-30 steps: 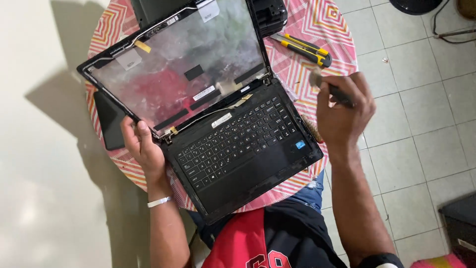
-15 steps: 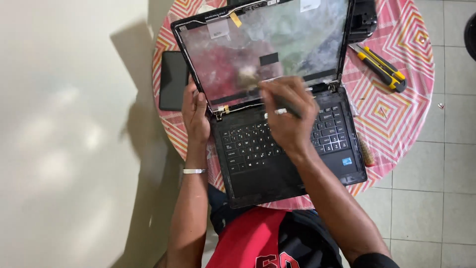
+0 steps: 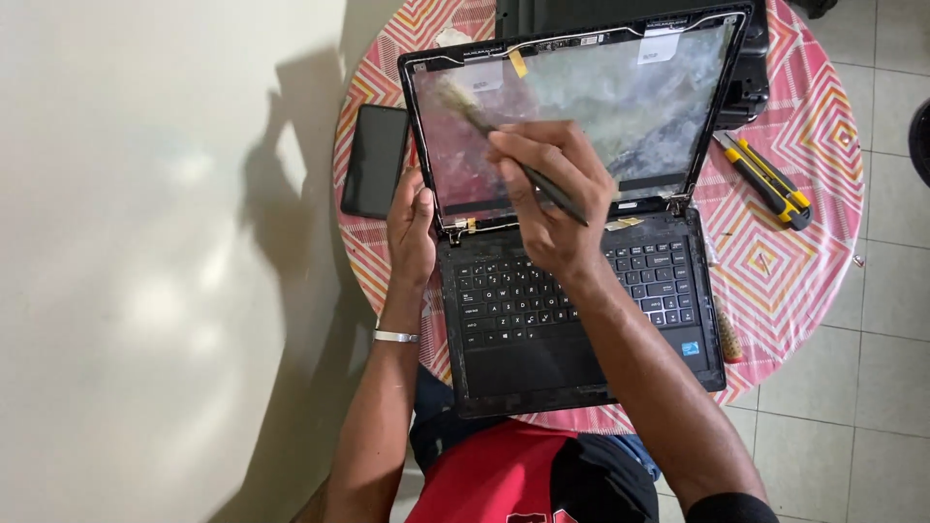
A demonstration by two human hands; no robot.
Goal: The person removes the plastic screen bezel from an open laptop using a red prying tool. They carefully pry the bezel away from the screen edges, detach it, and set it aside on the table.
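a plain cream wall (image 3: 145, 242) carries soft shadows on the left; pale square floor tiles (image 3: 852, 407) lie right, beneath a round table (image 3: 775, 281) in a pink zigzag cloth.
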